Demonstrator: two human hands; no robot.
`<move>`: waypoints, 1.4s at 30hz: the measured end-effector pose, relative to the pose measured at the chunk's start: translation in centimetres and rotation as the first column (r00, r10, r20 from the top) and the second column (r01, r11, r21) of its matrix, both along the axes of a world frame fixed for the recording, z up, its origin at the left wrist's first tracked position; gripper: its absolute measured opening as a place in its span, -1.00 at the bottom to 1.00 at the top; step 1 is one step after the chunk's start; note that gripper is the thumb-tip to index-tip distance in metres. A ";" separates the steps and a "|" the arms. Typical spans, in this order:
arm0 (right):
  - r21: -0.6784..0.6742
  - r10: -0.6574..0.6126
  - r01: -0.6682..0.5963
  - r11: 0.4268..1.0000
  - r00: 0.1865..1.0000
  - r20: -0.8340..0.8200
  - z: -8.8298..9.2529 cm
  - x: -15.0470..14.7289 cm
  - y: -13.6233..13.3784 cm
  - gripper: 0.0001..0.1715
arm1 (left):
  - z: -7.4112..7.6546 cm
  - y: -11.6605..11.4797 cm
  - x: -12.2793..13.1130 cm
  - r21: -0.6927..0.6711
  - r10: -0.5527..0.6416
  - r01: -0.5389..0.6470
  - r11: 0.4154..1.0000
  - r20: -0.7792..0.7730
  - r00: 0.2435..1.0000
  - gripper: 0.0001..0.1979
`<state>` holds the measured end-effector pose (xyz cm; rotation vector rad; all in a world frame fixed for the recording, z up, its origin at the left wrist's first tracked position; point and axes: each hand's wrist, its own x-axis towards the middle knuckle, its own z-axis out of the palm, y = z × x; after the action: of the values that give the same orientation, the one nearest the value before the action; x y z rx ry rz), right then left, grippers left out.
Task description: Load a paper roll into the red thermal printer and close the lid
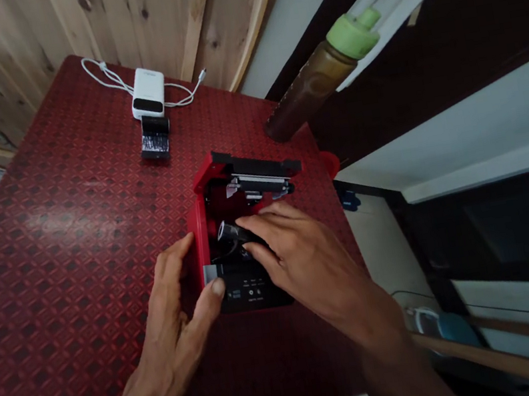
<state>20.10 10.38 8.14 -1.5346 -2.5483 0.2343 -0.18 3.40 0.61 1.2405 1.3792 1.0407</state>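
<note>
A red and black boxy device (202, 235) sits on the patterned red table with its lid raised at the far side. My left hand (177, 314) steadies its left side, fingers along the outer wall and thumb on the near left corner of the black panel. Over the open compartment, my right hand (299, 253) pinches a dark cylindrical piece (229, 231) with a pale ring at its end. The piece's right part is hidden under my fingers. Small printed symbols show on the black panel (254, 287) in front.
Farther back on the red table (89, 180) lie a white power bank (147, 89) with a white cable (110, 77) and a small black item (154, 138). A brown bottle with a green cap (312, 88) stands at the back right. Wooden boards (113, 20) rise behind.
</note>
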 end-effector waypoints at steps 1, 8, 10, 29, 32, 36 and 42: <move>-0.021 0.000 0.000 1.000 1.000 0.017 0.2 -0.2 0.2 -0.75 | 0.0 0.0 0.0 -0.001 0.000 0.000 1.000 0.001 1.000 -0.37; -0.025 0.001 0.002 1.000 0.995 0.098 0.4 -1.0 1.0 -0.74 | -0.2 0.1 -0.1 0.000 -0.001 0.001 1.000 -0.016 1.000 -0.36; -0.026 -0.003 0.005 1.000 0.994 0.105 0.0 -1.1 1.3 -0.72 | -0.2 0.0 -0.1 0.010 0.002 -0.002 1.000 -0.021 1.000 -0.38; -0.145 0.105 -0.140 0.980 0.968 -0.226 0.2 1.0 1.4 -0.30 | 0.1 0.2 0.0 0.013 -0.001 0.001 1.000 -0.025 1.000 -0.38; -0.131 0.200 -0.255 0.958 0.922 -0.331 0.6 1.9 0.4 -0.47 | 0.0 0.3 0.0 0.021 0.009 -0.008 1.000 -0.015 1.000 -0.39; 0.011 0.176 -0.186 0.982 0.907 -0.382 0.0 2.0 -0.5 -0.75 | 0.2 0.3 0.0 0.000 0.005 -0.005 1.000 0.013 1.000 -0.35; 0.247 0.145 -0.046 0.968 0.906 -0.399 -1.3 1.5 -2.5 -0.73 | 2.9 3.4 0.0 0.241 0.116 -0.094 0.966 -0.080 0.990 -0.31</move>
<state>21.65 7.87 6.83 -1.1321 -2.2232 0.2342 -0.22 6.79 3.47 1.4169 1.4363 1.2643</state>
